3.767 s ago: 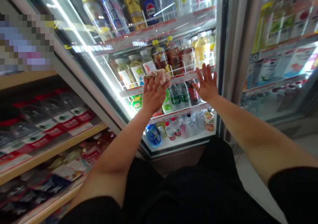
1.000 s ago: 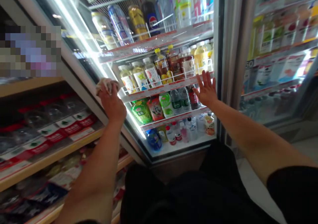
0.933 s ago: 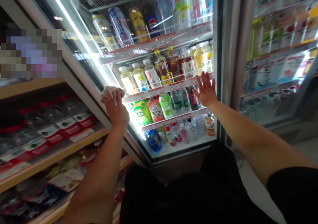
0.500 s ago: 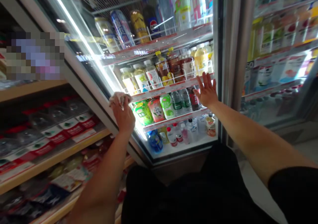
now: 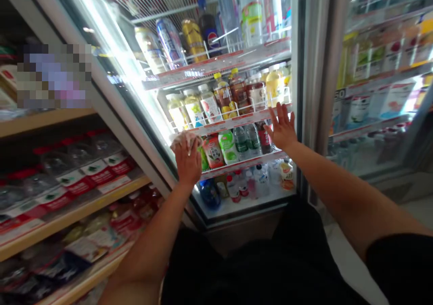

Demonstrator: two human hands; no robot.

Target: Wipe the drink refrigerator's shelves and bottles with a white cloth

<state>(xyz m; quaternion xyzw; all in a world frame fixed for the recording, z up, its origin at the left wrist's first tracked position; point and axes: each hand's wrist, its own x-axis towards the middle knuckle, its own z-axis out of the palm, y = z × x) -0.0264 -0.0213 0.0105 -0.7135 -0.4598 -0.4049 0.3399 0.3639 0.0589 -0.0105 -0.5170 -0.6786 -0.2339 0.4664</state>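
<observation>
A crumpled, pale cloth (image 5: 185, 141) is gripped in my left hand (image 5: 189, 165), which lies against the glass door (image 5: 158, 111) of a lit drinks cooler. Behind that hand, part of a green drink pack is hidden. My right hand (image 5: 283, 127) rests at the door's right side with fingers spread and nothing in it. Through the glass, several bottles show around the hands: a red drink carton (image 5: 214, 151), a green-and-white bottle (image 5: 228, 147) and a dark red bottle (image 5: 264, 137).
On the left, wooden-edged shelves (image 5: 77, 205) hold red-capped bottles (image 5: 81, 154) and packets. A second cooler (image 5: 375, 93) with drinks stands at the right, past a metal door frame (image 5: 313, 79). Cans and tall bottles fill the upper cooler shelf (image 5: 223, 63).
My left hand has moved right across the glass with the cloth, away from the door's left edge. My right hand has stayed nearly in place.
</observation>
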